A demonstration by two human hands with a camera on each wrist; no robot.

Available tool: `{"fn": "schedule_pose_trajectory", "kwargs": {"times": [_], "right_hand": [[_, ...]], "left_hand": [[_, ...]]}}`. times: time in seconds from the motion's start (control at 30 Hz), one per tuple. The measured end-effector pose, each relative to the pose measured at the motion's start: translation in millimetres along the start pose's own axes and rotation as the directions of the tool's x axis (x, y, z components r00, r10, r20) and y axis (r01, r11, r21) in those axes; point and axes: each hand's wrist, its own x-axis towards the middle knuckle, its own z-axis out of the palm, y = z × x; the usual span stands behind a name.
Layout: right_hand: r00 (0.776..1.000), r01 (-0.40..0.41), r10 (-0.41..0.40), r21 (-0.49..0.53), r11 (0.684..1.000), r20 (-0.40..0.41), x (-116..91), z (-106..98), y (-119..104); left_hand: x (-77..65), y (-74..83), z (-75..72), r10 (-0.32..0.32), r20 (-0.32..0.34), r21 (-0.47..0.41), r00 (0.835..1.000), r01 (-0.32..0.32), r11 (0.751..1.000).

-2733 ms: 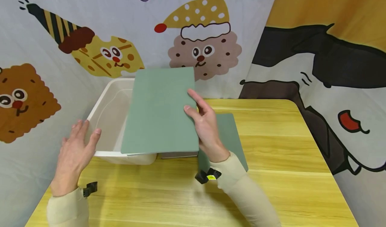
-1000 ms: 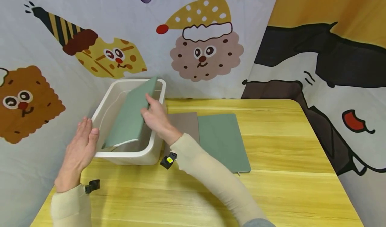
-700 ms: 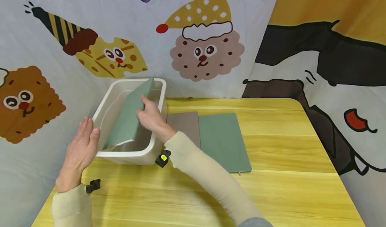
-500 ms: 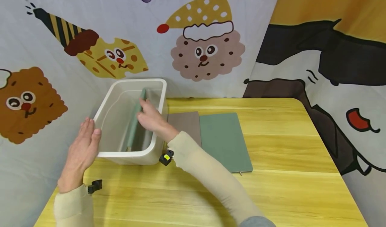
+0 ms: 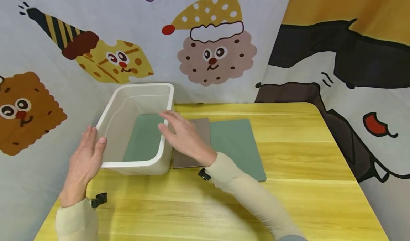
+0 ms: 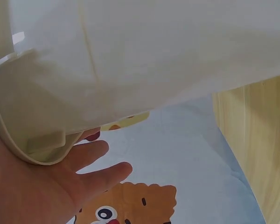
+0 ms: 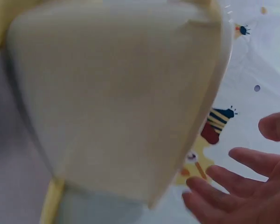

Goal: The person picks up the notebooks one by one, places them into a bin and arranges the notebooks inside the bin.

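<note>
A green notebook (image 5: 145, 137) lies flat on the floor of the white plastic bin (image 5: 166, 152). My left hand (image 5: 84, 159) rests against the bin's left rim near the front corner, fingers straight; the left wrist view shows its fingers (image 6: 105, 179) stretched out past the rim. Over the bin's right rim is my right hand (image 5: 187, 136), holding nothing, its fingers apart and loosely extended. In the right wrist view those fingers (image 7: 233, 186) spread beside the blurred bin wall (image 7: 116, 107). A brown notebook (image 5: 201, 129) and a second green notebook (image 5: 235, 145) lie side by side on the table, right of the bin.
The wooden table (image 5: 288, 145) reaches to a cartoon-printed cloth (image 5: 224, 88) behind and on both sides. The bin stands at the table's back left, close to the cloth. My right forearm crosses over the front of the second green notebook.
The right hand carried the green notebook leftward into the bin, tilted it upright, lowered it and let go; it now lies flat. The right hand has drawn back rightward. The left hand stayed.
</note>
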Motion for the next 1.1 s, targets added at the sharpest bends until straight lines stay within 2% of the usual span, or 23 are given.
{"fn": "schedule_pose_trajectory", "kwargs": {"times": [0.13, 0.23, 0.63, 0.87, 1.1], "right_hand": [[0.999, 0.006, -0.014, -0.173, 0.985, -0.045, -19, -13, 19], [0.997, -0.014, -0.006, -0.244, 0.970, -0.079, -32, -23, 35], [0.984, -0.160, 0.122, -0.327, 0.931, -0.134, -75, -62, 97], [0.972, -0.220, 0.156, -0.434, 0.873, -0.178, -95, -77, 131], [0.968, -0.246, 0.180, -0.511, 0.824, -0.176, -113, -85, 159]], "left_hand": [[-0.5, 1.8, -0.1, -0.023, 0.002, -0.001, 1.000, 0.023, 1.000], [-0.7, 2.7, -0.8, -0.034, 0.002, -0.002, 0.999, 0.034, 0.999], [-0.8, 4.1, 1.1, -0.054, 0.015, 0.012, 0.998, 0.054, 0.998], [-1.3, 5.4, 1.5, -0.069, 0.015, 0.015, 0.997, 0.069, 0.997], [-0.8, 5.3, 0.1, -0.057, 0.013, 0.004, 0.998, 0.057, 0.998]]}}
